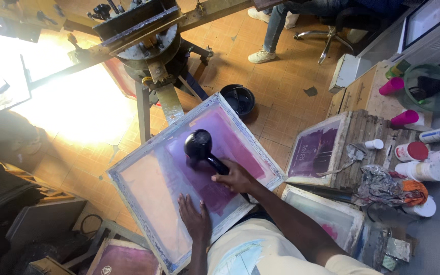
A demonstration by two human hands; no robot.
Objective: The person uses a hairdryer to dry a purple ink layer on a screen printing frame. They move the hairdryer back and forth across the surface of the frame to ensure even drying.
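Observation:
A large framed printing screen (128, 168) with purple mesh lies tilted in front of me. My right hand (235, 179) grips the handle of a black hair dryer (199, 145), whose round body points down at the purple area of the mesh. My left hand (194, 219) rests flat, fingers apart, on the mesh near the frame's lower edge.
A metal printing press (148, 46) stands behind the screen, with a black bucket (239, 98) on the tiled floor. More framed screens (314, 153) lean at the right beside a wooden bench with jars, pink cups and rags. Another person's legs (271, 35) and a chair are at the top.

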